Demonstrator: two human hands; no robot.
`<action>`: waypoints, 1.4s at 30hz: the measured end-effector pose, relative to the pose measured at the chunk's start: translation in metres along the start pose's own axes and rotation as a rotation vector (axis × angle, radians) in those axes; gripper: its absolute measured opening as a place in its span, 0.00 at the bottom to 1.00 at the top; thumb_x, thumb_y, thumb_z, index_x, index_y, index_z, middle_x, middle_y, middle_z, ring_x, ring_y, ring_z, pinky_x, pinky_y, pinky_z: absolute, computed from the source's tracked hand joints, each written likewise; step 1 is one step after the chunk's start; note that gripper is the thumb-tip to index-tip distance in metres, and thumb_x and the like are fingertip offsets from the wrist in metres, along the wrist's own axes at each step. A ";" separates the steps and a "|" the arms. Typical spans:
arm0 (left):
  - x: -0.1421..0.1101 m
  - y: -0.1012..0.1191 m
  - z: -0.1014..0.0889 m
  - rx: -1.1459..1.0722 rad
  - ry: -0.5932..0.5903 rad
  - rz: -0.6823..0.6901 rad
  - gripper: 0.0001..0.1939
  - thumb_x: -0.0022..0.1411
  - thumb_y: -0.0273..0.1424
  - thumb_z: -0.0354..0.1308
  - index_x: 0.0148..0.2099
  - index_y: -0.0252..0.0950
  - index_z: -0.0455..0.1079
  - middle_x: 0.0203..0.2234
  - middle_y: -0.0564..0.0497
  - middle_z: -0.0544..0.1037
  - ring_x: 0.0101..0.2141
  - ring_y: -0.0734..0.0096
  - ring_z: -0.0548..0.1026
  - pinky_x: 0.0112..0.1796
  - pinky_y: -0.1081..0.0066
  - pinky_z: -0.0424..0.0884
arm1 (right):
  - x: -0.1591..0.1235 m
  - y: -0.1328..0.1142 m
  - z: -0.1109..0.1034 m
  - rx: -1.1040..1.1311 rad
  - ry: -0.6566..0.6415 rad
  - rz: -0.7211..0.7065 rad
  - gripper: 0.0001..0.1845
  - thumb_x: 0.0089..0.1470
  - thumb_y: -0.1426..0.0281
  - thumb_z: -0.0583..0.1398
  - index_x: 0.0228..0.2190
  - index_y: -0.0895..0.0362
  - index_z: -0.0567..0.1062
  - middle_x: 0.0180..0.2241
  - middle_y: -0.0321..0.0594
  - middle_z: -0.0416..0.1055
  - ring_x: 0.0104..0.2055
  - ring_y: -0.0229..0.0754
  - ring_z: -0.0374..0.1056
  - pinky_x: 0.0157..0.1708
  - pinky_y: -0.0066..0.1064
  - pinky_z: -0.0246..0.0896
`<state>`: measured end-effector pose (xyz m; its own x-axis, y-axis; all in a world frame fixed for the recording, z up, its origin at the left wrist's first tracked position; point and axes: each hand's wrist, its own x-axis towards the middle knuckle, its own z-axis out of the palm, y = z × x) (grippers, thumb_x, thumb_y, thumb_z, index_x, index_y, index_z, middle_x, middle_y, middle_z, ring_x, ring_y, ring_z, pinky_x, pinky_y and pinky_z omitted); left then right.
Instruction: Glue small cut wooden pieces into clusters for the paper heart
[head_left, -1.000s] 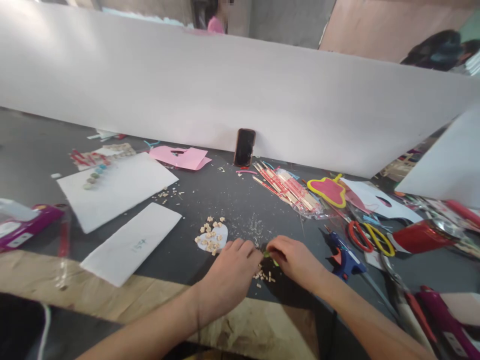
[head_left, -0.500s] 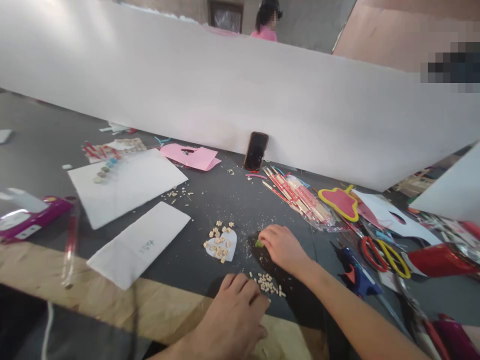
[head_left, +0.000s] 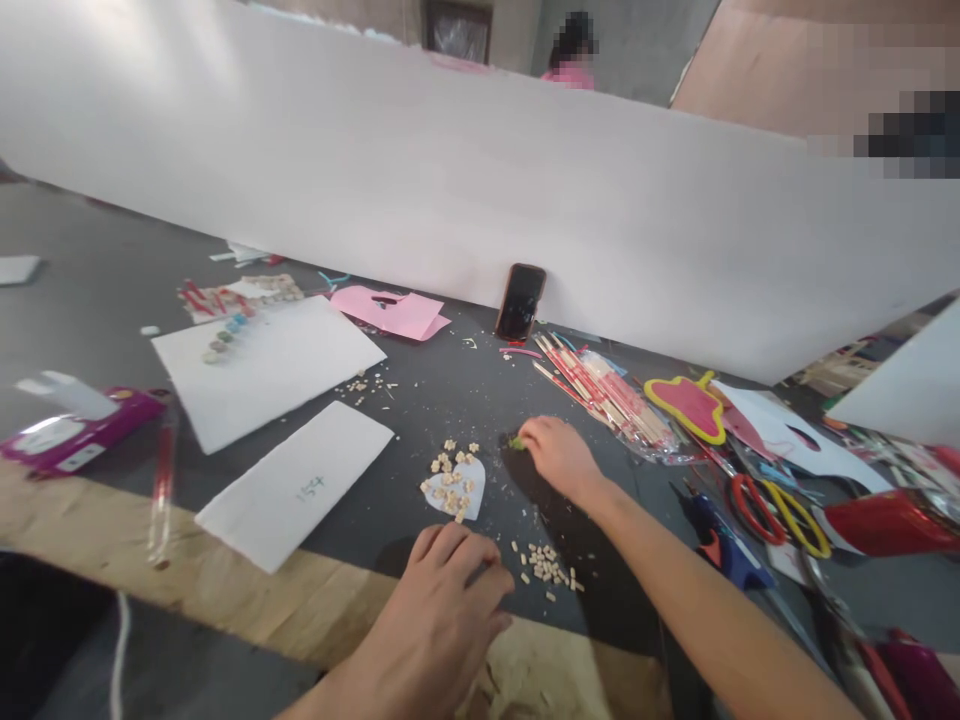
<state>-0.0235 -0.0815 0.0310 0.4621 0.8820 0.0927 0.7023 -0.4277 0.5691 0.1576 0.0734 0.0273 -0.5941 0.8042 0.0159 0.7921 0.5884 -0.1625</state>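
Observation:
My right hand point(head_left: 562, 460) is closed at the fingertips on a small green piece point(head_left: 515, 442), low over the dark tabletop; its exact kind is too small to make out. To the left of it lies a white paper heart point(head_left: 474, 487) with several small pale flower-shaped bits point(head_left: 452, 478) on and just beyond it. Nearer me is a loose pile of short pale pellets point(head_left: 547, 565). Just left of this pile and below the heart, my left hand point(head_left: 454, 595) hovers or rests with loosely bent, slightly parted fingers. Nothing shows in it.
A phone point(head_left: 520, 302) leans on the white board point(head_left: 420, 170). At right lie wrapped sticks point(head_left: 607, 390), scissors point(head_left: 795, 518), a blue glue gun point(head_left: 724, 540) and a red can point(head_left: 889, 520). Left are white sheets point(head_left: 262, 370), pink paper point(head_left: 397, 315) and a purple device point(head_left: 90, 430). A person stands beyond.
My right hand has moved away from me with the green piece, beyond the heart's level. My left hand has shifted left, away from the pellets. The view has shifted slightly.

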 end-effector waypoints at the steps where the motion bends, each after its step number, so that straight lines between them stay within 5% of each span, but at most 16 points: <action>1: -0.002 -0.001 0.000 -0.006 0.006 0.014 0.06 0.61 0.25 0.53 0.40 0.41 0.68 0.41 0.51 0.72 0.43 0.61 0.66 0.44 0.59 0.60 | 0.005 0.004 -0.002 -0.014 0.021 0.029 0.14 0.60 0.65 0.57 0.46 0.57 0.70 0.47 0.43 0.69 0.44 0.43 0.69 0.43 0.42 0.67; 7: -0.009 -0.009 -0.002 0.012 0.075 -0.053 0.08 0.62 0.24 0.51 0.39 0.41 0.69 0.40 0.50 0.73 0.43 0.61 0.65 0.45 0.59 0.60 | -0.006 -0.003 0.004 -0.033 -0.007 -0.020 0.14 0.60 0.65 0.57 0.46 0.57 0.70 0.47 0.42 0.70 0.43 0.42 0.69 0.42 0.41 0.67; 12: 0.007 -0.001 -0.005 0.148 -0.021 0.022 0.05 0.63 0.27 0.53 0.39 0.41 0.69 0.39 0.51 0.73 0.44 0.59 0.65 0.46 0.56 0.58 | -0.009 0.024 -0.010 -0.062 0.135 0.183 0.15 0.60 0.66 0.57 0.48 0.55 0.69 0.52 0.44 0.65 0.50 0.46 0.65 0.48 0.46 0.62; 15: 0.020 0.005 -0.006 0.248 -0.080 0.035 0.04 0.62 0.32 0.56 0.41 0.40 0.69 0.38 0.49 0.74 0.44 0.56 0.65 0.46 0.53 0.58 | -0.037 0.030 -0.024 -0.042 0.146 0.213 0.15 0.59 0.70 0.57 0.48 0.55 0.69 0.52 0.45 0.66 0.54 0.48 0.61 0.53 0.45 0.57; 18: 0.033 0.010 -0.006 0.325 -0.125 0.025 0.08 0.59 0.34 0.60 0.41 0.37 0.69 0.36 0.47 0.76 0.44 0.53 0.66 0.48 0.50 0.56 | -0.085 0.010 -0.028 0.006 0.046 0.199 0.10 0.55 0.67 0.60 0.41 0.54 0.72 0.37 0.41 0.74 0.43 0.45 0.67 0.43 0.35 0.62; 21: 0.045 0.013 -0.001 0.367 -0.163 0.027 0.10 0.58 0.35 0.61 0.39 0.35 0.70 0.34 0.45 0.77 0.43 0.52 0.68 0.48 0.49 0.55 | -0.128 -0.018 -0.020 0.005 -0.033 0.245 0.19 0.45 0.59 0.67 0.37 0.55 0.72 0.32 0.43 0.74 0.37 0.50 0.68 0.33 0.36 0.61; 26: 0.063 0.014 0.011 0.379 -0.198 0.048 0.03 0.59 0.29 0.58 0.36 0.34 0.70 0.30 0.44 0.79 0.40 0.52 0.70 0.43 0.54 0.59 | -0.134 -0.038 -0.006 0.014 -0.089 0.240 0.10 0.49 0.64 0.65 0.32 0.55 0.72 0.31 0.41 0.75 0.35 0.48 0.68 0.31 0.34 0.55; 28: 0.069 0.014 0.013 0.379 -0.184 0.056 0.03 0.59 0.25 0.55 0.36 0.35 0.70 0.30 0.45 0.79 0.39 0.54 0.71 0.41 0.56 0.59 | -0.120 -0.036 -0.003 0.025 -0.079 0.216 0.03 0.55 0.68 0.60 0.30 0.54 0.72 0.31 0.39 0.76 0.36 0.46 0.69 0.32 0.33 0.54; 34: 0.077 0.011 0.009 0.366 -0.092 0.060 0.09 0.60 0.21 0.50 0.35 0.36 0.70 0.29 0.47 0.77 0.38 0.56 0.70 0.40 0.57 0.58 | -0.099 -0.024 -0.011 0.023 0.008 0.202 0.05 0.57 0.74 0.56 0.35 0.55 0.72 0.33 0.39 0.76 0.38 0.44 0.69 0.36 0.31 0.57; 38: 0.067 0.002 -0.003 0.315 -0.022 0.058 0.11 0.60 0.20 0.50 0.40 0.38 0.70 0.35 0.48 0.77 0.41 0.57 0.69 0.43 0.56 0.57 | -0.140 -0.012 -0.024 -0.006 0.118 0.311 0.10 0.58 0.72 0.52 0.40 0.54 0.71 0.38 0.40 0.75 0.41 0.44 0.70 0.39 0.32 0.61; 42: 0.045 -0.011 -0.014 0.244 0.178 0.056 0.11 0.61 0.24 0.51 0.44 0.41 0.69 0.46 0.46 0.73 0.47 0.56 0.66 0.47 0.53 0.55 | -0.202 0.012 -0.026 -0.120 0.363 0.644 0.21 0.59 0.58 0.48 0.43 0.59 0.69 0.36 0.51 0.74 0.36 0.52 0.72 0.33 0.39 0.64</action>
<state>-0.0183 -0.0346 0.0400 0.4170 0.8673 0.2720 0.7974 -0.4927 0.3484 0.2907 -0.0803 0.0475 0.0594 0.9578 0.2814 0.9897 -0.0198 -0.1415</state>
